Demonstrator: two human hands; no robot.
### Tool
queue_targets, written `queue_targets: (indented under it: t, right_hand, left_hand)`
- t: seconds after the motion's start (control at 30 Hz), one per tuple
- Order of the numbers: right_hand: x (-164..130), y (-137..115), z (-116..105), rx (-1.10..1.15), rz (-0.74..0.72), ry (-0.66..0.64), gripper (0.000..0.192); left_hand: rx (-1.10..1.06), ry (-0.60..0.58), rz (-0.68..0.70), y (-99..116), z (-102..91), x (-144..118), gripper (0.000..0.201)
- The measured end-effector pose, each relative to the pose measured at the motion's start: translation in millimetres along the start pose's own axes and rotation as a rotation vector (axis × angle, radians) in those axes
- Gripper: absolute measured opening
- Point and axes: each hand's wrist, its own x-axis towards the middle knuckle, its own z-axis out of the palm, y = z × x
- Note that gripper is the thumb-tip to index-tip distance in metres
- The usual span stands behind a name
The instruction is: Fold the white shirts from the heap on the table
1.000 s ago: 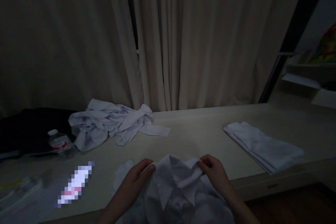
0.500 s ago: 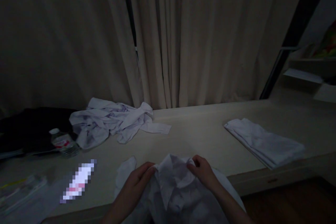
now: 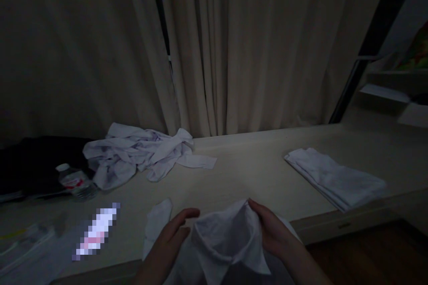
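Observation:
A white collared shirt [image 3: 222, 238] is at the near edge of the table, its collar opened into a ring facing me. At the collar's right side, my right hand [image 3: 272, 229] pinches the cloth, with some fingers hidden behind it. My left hand [image 3: 179, 229] is just left of the collar, thumb and fingers apart, holding nothing. One pale end of cloth [image 3: 158, 220], seemingly a sleeve of this shirt, lies on the table beyond my left wrist.
A crumpled white shirt [image 3: 140, 153] lies at the back left, beside dark cloth [image 3: 40, 164] and a plastic bottle [image 3: 76, 182]. Folded white clothing [image 3: 334, 178] rests on the right of the table [image 3: 247, 169]. Clear plastic packaging [image 3: 30, 245] lies front left; curtains [image 3: 267, 49] hang behind.
My left hand has let go of the collar and opened. The collar has turned and spread into a ring, with my right hand still on its right side.

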Motion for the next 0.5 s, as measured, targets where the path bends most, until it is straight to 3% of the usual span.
queue_targets:
  t: [0.13,0.2,0.33,0.43,0.5]
  right_hand:
    - [-5,5,16,-0.016,-0.106,0.068,0.016]
    - [-8,8,17,-0.019,-0.156,0.077,0.018]
    - [-12,8,11,-0.077,-0.193,0.081,0.022]
    - [-17,1,6,-0.155,-0.228,0.097,0.023]
    - [-23,-7,4,-0.341,-0.26,0.084,0.023]
  left_hand:
    - [0.217,0.0,0.189,26,28.6,-8,0.041]
    - [0.339,-0.041,0.275,39,41.8,-10,0.03]
    - [0.258,-0.101,0.195,52,54.7,-11,0.034]
    - [0.13,-0.133,0.179,58,53.2,-9,0.033]
    - [0.124,-0.136,0.172,62,48.2,-7,0.033]
